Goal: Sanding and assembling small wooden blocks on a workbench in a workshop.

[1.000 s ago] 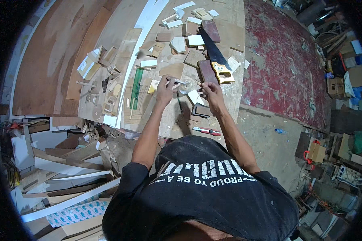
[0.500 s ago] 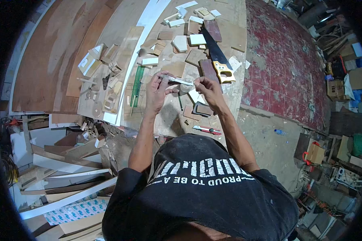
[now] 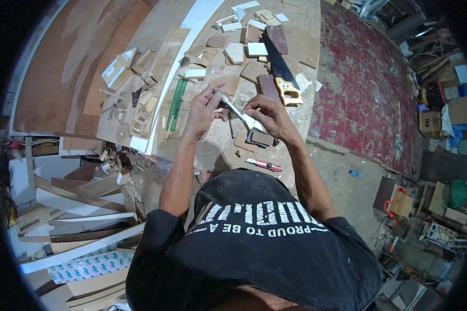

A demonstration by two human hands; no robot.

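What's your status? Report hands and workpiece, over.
Left hand and right hand both gripping thin pale strip, raised over cluttered bench. Handsaw lies beyond, clear.

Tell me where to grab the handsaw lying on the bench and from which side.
Grip the handsaw by its yellow handle, the end nearest the person, just beyond the right hand. Come from above on the near side: the dark blade points away across wood offcuts, and the handle's opening faces up.
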